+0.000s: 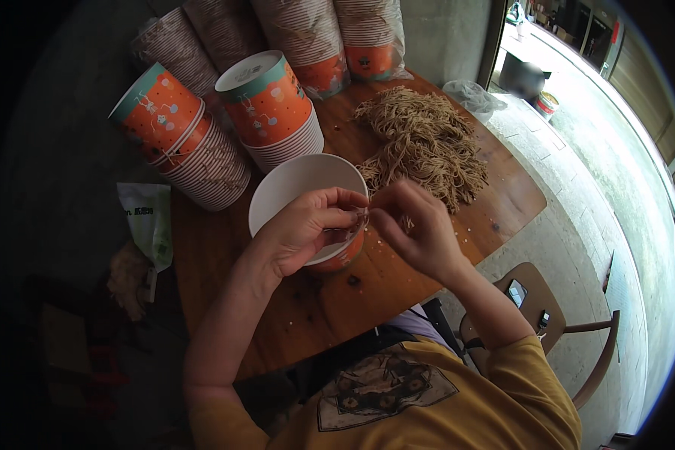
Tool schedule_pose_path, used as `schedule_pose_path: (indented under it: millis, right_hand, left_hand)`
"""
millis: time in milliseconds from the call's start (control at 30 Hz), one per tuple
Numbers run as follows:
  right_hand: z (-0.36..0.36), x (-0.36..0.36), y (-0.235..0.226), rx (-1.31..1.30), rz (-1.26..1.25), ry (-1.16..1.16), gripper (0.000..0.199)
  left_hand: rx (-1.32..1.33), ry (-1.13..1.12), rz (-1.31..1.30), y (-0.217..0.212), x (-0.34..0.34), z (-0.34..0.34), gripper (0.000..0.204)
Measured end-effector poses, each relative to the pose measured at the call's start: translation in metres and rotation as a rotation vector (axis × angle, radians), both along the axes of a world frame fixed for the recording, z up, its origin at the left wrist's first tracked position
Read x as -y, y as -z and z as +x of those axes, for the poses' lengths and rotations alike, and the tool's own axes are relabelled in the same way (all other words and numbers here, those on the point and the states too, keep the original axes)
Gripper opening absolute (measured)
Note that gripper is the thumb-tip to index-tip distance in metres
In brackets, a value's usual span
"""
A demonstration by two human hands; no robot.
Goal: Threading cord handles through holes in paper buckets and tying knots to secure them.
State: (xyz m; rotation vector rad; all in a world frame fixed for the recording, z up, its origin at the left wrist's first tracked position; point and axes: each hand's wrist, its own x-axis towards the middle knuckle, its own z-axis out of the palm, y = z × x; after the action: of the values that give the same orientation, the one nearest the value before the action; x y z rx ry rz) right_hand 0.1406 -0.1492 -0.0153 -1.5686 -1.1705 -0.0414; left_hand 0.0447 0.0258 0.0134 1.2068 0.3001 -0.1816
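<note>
An empty paper bowl, white inside and orange outside, stands on the wooden table. My left hand is over its near rim, fingers pinched together. Just right of the bowl, my right hand meets it fingertip to fingertip. Both pinch a small tuft of thin brown noodle strands between them. A large loose pile of the same brown noodles lies on the table right behind my right hand.
Two tilted stacks of orange bowls lean behind the bowl. Plastic-wrapped stacks stand at the back. A white-green packet hangs off the table's left edge. A wooden chair with a phone on it stands right.
</note>
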Motion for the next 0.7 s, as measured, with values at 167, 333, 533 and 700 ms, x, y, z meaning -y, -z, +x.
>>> schedule_pose_path:
  millis: [167, 333, 533, 700]
  right_hand:
    - [0.011, -0.002, 0.000, 0.283, -0.026, 0.002, 0.016]
    - [0.008, -0.005, 0.014, 0.288, 0.026, -0.047, 0.020]
    - [0.004, -0.007, 0.014, 0.134, 0.045, -0.080, 0.016]
    - [0.000, -0.002, 0.005, -0.505, -0.173, -0.188, 0.009]
  left_hand:
    - [-0.027, 0.035, 0.062, -0.002, -0.002, 0.001, 0.028]
    - [-0.050, -0.017, 0.040, -0.005, 0.002, 0.002, 0.027]
    - [-0.044, 0.017, 0.130, -0.007, 0.001, 0.003, 0.026]
    - [-0.039, 0.072, 0.216, -0.010, 0.008, 0.005, 0.027]
